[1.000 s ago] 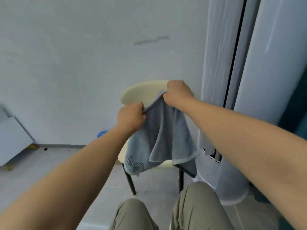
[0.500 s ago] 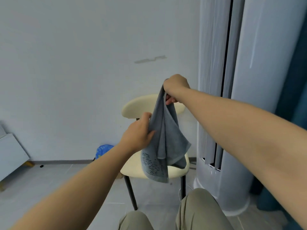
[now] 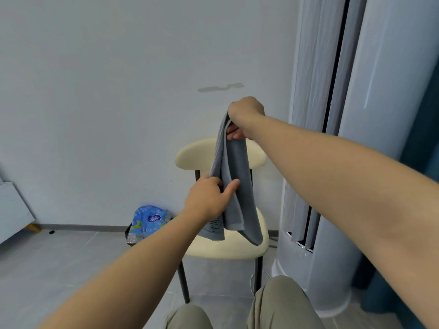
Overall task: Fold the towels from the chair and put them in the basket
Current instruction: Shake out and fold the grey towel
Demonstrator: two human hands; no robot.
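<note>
A grey towel [image 3: 234, 186] hangs lengthwise in folds in front of a cream chair [image 3: 228, 248] with dark legs. My right hand [image 3: 244, 117] grips the towel's top end, raised above the chair's backrest. Lower down, my left hand [image 3: 209, 198] pinches the towel's left edge about halfway along, thumb on the cloth. The towel's lower end, with a dotted pattern, dangles just above the seat. No basket is in view.
A tall white standing air conditioner [image 3: 344, 162] rises right of the chair, with a teal curtain [image 3: 425, 162] behind it. A blue plastic packet [image 3: 148, 220] lies on the floor by the wall, left of the chair. My knees [image 3: 280, 305] show at the bottom.
My right hand has lifted the towel's top end higher while my left hand slid down along the edge. The towel went from spread sideways to hanging long and narrow.
</note>
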